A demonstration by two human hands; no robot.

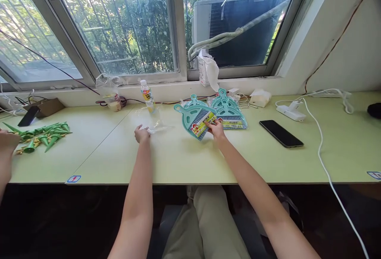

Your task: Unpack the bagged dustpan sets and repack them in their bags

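Observation:
My left hand [142, 133] is closed on the edge of a clear plastic bag [155, 122], which spreads crumpled over the table to its right. My right hand [215, 128] grips the lower right side of a teal mini dustpan and brush set [190, 113], with thumb and fingers at its yellow label. The set's blue-grey bristles point toward me. Behind my right hand lie more teal dustpan sets [228, 106], overlapping in clear wrapping; how many is unclear.
A drink bottle [148, 96] stands behind the bag. On the right are a black phone [281, 133], a power strip [291, 111] and a white cable. Green and gold cone-shaped pieces [44, 134] lie at left, near another person's hand [7, 144]. A tissue pack [207, 68] stands by the window.

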